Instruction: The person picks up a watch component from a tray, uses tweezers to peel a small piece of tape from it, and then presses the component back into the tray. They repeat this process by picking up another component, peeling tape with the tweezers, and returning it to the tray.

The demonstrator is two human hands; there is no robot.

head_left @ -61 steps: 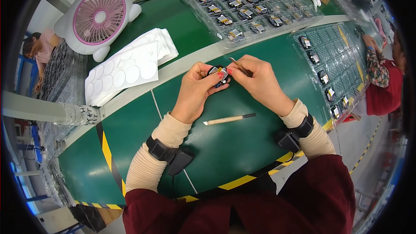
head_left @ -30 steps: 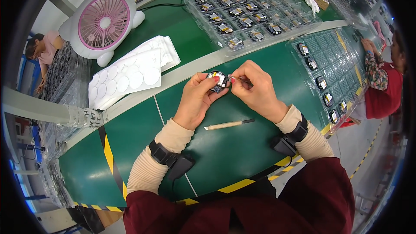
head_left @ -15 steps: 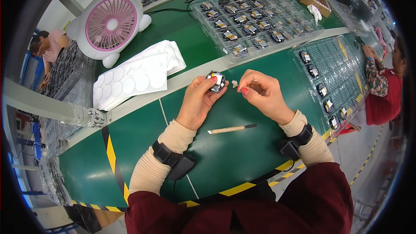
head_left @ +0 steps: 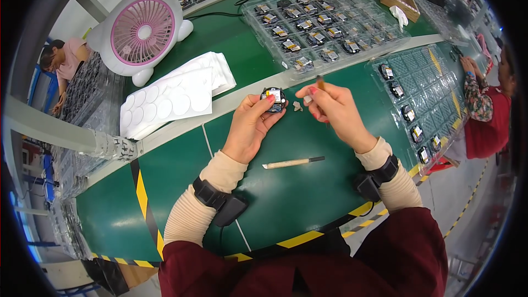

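Note:
My left hand (head_left: 250,126) holds a small round black device (head_left: 273,99) with a yellow and white inside, pinched between thumb and fingers above the green table (head_left: 165,187). My right hand (head_left: 335,113) grips a thin wooden stick (head_left: 320,82) upright, a little to the right of the device. Small pale scraps (head_left: 297,106) lie on the table between the two hands. A wooden-handled tool (head_left: 291,161) lies on the table below my hands.
A clear tray (head_left: 324,25) of similar devices stands behind my hands, another tray (head_left: 421,104) to the right. White sheets of round stickers (head_left: 170,99) and a pink fan (head_left: 143,30) are at the left. Other people work at the far left and right.
My hands have drawn slightly apart. The right hand has lifted the stick off the device and now holds it upright. Small scraps now lie between the hands.

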